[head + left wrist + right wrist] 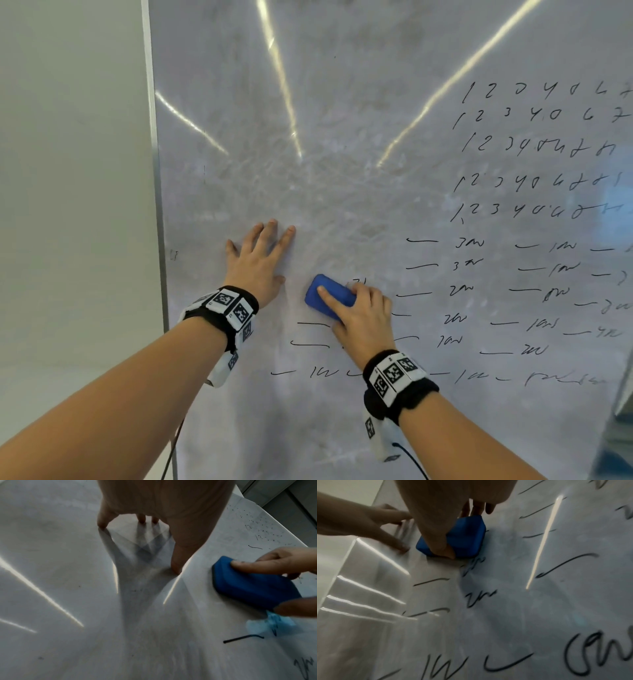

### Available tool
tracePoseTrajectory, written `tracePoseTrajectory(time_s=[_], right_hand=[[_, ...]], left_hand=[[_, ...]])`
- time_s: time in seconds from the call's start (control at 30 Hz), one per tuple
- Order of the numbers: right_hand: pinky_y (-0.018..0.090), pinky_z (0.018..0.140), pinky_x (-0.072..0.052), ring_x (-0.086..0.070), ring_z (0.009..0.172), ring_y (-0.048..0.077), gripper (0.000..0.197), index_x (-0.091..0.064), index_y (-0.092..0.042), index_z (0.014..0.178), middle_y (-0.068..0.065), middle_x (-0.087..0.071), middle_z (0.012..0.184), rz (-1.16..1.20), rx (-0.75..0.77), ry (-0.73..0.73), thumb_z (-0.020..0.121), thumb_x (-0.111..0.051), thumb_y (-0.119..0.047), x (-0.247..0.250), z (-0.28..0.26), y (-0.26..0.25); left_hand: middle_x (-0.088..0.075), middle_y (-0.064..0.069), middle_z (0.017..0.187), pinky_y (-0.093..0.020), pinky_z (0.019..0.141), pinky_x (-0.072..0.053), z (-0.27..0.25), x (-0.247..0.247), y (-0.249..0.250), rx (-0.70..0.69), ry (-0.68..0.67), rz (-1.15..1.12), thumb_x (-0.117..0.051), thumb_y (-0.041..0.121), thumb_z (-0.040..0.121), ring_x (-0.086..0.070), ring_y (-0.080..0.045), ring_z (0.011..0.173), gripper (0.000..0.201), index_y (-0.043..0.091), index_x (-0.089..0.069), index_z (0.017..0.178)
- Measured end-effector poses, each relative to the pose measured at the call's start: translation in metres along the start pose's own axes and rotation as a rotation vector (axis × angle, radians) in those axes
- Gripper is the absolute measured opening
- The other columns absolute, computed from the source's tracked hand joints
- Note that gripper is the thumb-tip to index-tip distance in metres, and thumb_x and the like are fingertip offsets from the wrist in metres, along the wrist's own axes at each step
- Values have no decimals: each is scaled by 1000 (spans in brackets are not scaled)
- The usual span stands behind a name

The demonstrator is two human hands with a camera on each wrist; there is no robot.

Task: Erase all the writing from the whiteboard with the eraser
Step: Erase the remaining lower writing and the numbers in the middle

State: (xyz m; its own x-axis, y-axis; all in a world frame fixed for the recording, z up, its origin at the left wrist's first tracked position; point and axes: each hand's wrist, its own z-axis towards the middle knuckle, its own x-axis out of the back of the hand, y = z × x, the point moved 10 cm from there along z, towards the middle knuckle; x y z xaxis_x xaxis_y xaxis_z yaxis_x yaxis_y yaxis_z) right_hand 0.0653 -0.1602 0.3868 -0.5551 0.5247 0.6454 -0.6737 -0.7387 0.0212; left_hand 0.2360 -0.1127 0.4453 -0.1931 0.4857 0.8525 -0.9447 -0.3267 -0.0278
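A whiteboard (342, 154) fills the head view, smeared grey on its left half. Black writing (534, 178) covers its right side in rows of numbers, with dashes and scribbles (479, 318) below. My right hand (359, 315) grips a blue eraser (327, 296) and holds it against the board beside the lower scribbles. In the right wrist view the eraser (467, 538) sits just above a half-smeared scribble (472, 566). My left hand (260, 257) lies flat on the board with fingers spread, a little left of the eraser (254, 585).
The board's metal frame (156, 205) runs down its left edge, with a plain pale wall (68, 205) beyond. Bright light streaks (284, 96) reflect on the board. A grey edge (620, 394) shows at the lower right.
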Motion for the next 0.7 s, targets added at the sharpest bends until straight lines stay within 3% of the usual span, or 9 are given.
tracePoseTrajectory(time_s=[0.13, 0.23, 0.37, 0.57, 0.7], right_hand=[[46, 77, -43, -48, 86, 32, 76, -50, -40, 131, 14, -52, 103, 46, -216, 55, 63, -80, -27, 24, 10, 39], [44, 72, -45, -49, 81, 30, 78, -51, -38, 129, 12, -52, 99, 79, -178, 31, 59, -81, -26, 20, 13, 16], [42, 69, -45, -51, 82, 29, 82, -52, -41, 126, 10, -54, 101, 6, -26, -26, 52, -82, -25, 11, 5, 5], [44, 71, -44, -48, 84, 33, 77, -51, -36, 131, 15, -50, 100, 74, -240, 74, 62, -81, -24, 33, 8, 57], [42, 69, -47, -45, 88, 28, 85, -46, -38, 131, 11, -49, 102, 81, -45, -41, 56, -83, -22, -1, -14, 18]], left_hand=[[-9, -7, 155, -67, 105, -15, 0, 9, 5, 5, 65, 11, -62, 41, 84, -6, -28, 141, 87, 32, -7, 150], [-18, -12, 152, -68, 104, -14, 3, 19, 22, -27, 134, -15, -68, 38, 79, -8, -29, 138, 86, 29, -19, 149], [4, -7, 155, -67, 105, -8, 10, 17, 41, -71, 29, 36, -61, 37, 81, 7, -28, 142, 91, 36, 0, 149], [7, -5, 154, -67, 105, -17, 13, 10, 35, -48, -4, 54, -66, 34, 79, 6, -30, 141, 98, 40, 4, 147], [8, -3, 155, -67, 106, -15, 13, 8, 34, -44, -4, 51, -67, 31, 79, 7, -29, 141, 100, 41, 6, 147]])
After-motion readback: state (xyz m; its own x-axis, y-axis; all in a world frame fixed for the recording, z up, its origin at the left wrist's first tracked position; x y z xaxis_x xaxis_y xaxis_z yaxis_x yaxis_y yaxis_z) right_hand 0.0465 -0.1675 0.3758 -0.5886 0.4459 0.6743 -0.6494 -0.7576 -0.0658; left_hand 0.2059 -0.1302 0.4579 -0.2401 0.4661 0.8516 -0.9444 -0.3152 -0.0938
